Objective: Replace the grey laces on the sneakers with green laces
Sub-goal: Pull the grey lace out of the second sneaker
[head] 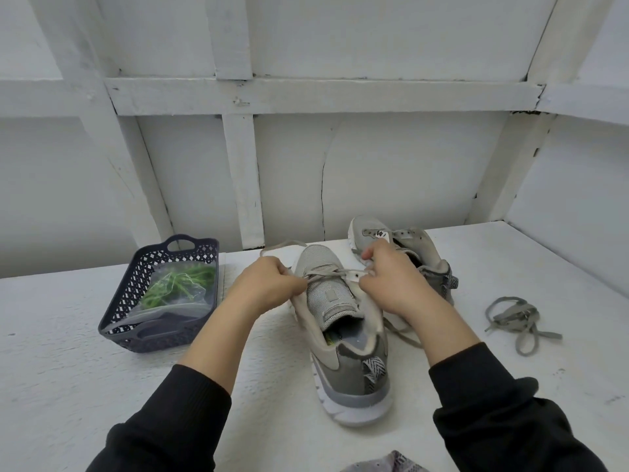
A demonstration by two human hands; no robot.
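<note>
My left hand and right hand each pinch the grey lace, strung crosswise between them over the sneaker on the table; the green laces lie beyond my left hand.

Views: one, head-worn, wide-angle.
Position: above the near edge of the white table, at the person's head height.
Facing: forward and down, toward the far panelled wall.
Nearness: close; sneaker sits mid-frame, within arm's reach.
Left limit: basket fully in frame.
Right limit: loose laces in frame.
Distortion: wall battens splay outward toward the frame edges.
</note>
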